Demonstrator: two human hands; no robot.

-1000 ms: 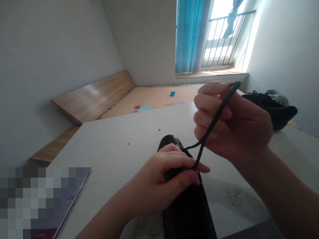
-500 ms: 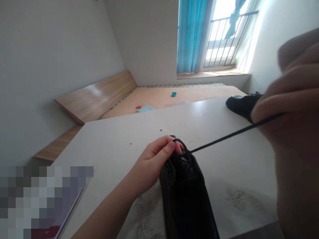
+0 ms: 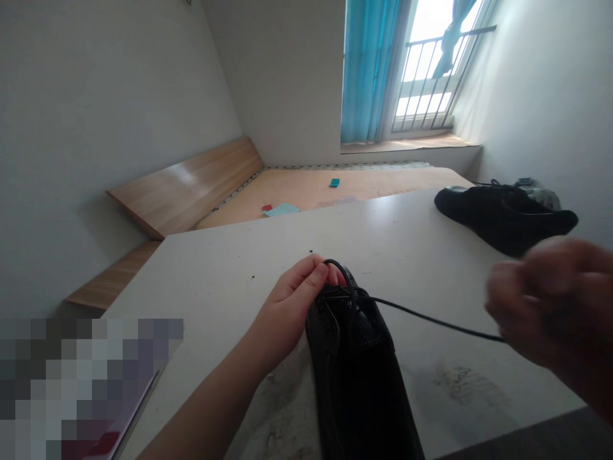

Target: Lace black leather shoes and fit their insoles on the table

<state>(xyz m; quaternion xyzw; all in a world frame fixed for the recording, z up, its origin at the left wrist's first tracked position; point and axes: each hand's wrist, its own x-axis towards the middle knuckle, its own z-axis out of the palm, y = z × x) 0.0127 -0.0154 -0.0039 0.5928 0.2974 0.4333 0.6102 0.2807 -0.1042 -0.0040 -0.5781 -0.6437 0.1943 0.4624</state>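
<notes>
A black shoe (image 3: 368,390) rests on the white table in front of me, its upper shiny near the lacing and dark toward the bottom of the view. My left hand (image 3: 301,287) is closed at the far end of its lacing, thumb and fingers gripping the shoe there beside a raised loop of lace. From the lacing a thin black shoelace (image 3: 431,316) runs to the right, sagging slightly. Its far end disappears into my right hand (image 3: 550,300), which is closed and blurred by motion.
Another black shoe (image 3: 507,214), laced, stands at the table's far right, with a clear plastic-looking item (image 3: 541,191) behind it. Dark smudges (image 3: 462,383) mark the white tabletop (image 3: 383,243). Beyond lies a bed board (image 3: 383,182) with small teal and red pieces. A pixelated patch covers the lower left.
My right hand has moved down and away from my face, revealing the other shoe. The shoelace went from taut and slanting upward to slack and sloping downward. My left hand stays nearly still.
</notes>
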